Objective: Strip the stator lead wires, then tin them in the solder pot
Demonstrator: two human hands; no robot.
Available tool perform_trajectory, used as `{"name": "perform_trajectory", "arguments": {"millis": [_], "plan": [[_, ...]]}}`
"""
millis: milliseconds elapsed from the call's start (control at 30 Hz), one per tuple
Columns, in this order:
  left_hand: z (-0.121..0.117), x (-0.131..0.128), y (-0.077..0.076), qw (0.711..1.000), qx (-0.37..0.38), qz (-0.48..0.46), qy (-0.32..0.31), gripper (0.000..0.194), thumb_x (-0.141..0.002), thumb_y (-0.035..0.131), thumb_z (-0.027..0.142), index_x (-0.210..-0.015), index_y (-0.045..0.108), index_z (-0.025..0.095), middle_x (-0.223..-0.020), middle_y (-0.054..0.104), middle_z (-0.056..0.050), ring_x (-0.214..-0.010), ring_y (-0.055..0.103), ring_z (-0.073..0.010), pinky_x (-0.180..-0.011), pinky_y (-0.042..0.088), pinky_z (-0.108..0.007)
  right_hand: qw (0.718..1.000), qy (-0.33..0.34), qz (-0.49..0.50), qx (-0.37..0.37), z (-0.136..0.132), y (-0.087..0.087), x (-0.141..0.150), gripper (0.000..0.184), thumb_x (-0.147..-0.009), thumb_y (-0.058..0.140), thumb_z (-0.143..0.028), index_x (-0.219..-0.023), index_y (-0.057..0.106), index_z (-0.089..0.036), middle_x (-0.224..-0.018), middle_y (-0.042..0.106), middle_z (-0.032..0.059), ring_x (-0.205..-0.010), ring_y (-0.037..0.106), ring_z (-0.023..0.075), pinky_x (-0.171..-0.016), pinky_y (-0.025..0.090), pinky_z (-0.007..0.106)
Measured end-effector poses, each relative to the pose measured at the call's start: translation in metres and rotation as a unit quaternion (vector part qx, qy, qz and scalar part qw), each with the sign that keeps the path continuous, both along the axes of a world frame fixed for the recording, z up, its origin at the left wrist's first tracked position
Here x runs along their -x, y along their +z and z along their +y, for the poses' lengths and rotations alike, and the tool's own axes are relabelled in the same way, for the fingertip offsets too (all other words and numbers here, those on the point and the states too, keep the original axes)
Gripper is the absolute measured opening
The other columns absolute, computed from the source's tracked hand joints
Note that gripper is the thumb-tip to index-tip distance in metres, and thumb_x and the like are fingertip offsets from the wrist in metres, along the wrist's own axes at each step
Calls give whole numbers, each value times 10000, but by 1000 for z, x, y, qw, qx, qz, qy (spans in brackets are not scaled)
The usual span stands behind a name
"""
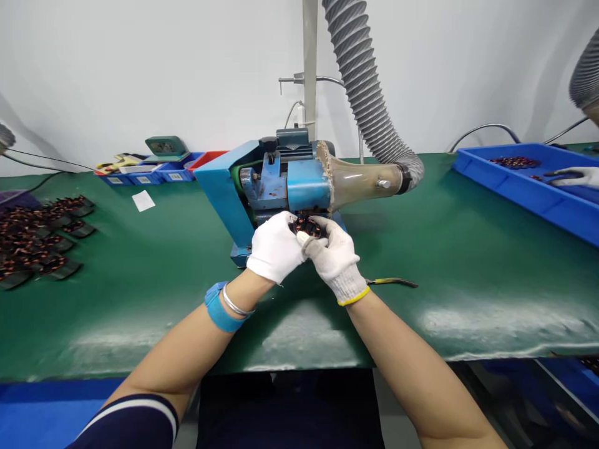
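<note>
**Copper-wound part (309,227) braced from both sides**

Taking the part as the clock's centre, the left hand (278,247) meets it from 9 o'clock and the right hand (333,249) from 3, both in white gloves. Each grip is closed on it; the right thumb lies over the near edge, perhaps to steady the small round piece, though several fingertips are hidden. The gloves probably guard against rough edges.

The part sits at the near side of the blue machine (306,181), which stands at 12 o'clock; whether they touch is unclear. A ribbed hose (367,81) rises at 1 o'clock, seemingly to carry off dust. At 4, a yellow-handled tool (393,282) lies on the green bench (163,293), close by the right wrist. Similar parts (40,240) are heaped at 9, apparently leaving working room between.
</note>
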State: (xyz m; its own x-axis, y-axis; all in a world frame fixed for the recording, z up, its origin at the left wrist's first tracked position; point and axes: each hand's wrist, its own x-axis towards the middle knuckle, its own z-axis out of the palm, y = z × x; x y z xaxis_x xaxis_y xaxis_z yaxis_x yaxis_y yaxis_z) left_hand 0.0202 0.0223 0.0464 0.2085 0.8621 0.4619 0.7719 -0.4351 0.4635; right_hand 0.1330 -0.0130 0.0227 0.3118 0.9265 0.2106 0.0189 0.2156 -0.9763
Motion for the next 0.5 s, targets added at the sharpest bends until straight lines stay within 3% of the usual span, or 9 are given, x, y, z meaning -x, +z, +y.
{"name": "perform_trajectory", "arguments": {"millis": [133, 300, 500], "plan": [[0, -11, 4, 1000, -9, 21, 17, 364, -638, 743, 510, -763, 578, 211, -743, 684, -44, -746, 677, -256, -693, 490, -322, 1000, -11, 14, 6, 1, 4, -7, 526, -650, 708, -462, -1057, 651, -134, -940, 734, 92, -838, 691, 228, -777, 595, 363], [-2, -12, -5, 1000, -9, -19, -19, 393, -623, 770, 502, -806, 575, 214, -805, 701, -36, -781, 680, -236, -702, 488, -303, 999, -33, 15, -18, 0, -2, -8, 524, -582, 750, -395, -1037, 647, -154, -977, 741, 80, -862, 691, 215, -812, 584, 343], [-1, -14, -1, 1000, -1, 13, 13, 414, -631, 777, 518, -795, 555, 210, -753, 678, -28, -755, 671, -240, -680, 474, -305, 999, -46, 26, -9, -1, 0, -4, 555, -623, 712, -449, -1072, 649, -129, -998, 736, 103, -877, 693, 222, -830, 583, 360]]}}
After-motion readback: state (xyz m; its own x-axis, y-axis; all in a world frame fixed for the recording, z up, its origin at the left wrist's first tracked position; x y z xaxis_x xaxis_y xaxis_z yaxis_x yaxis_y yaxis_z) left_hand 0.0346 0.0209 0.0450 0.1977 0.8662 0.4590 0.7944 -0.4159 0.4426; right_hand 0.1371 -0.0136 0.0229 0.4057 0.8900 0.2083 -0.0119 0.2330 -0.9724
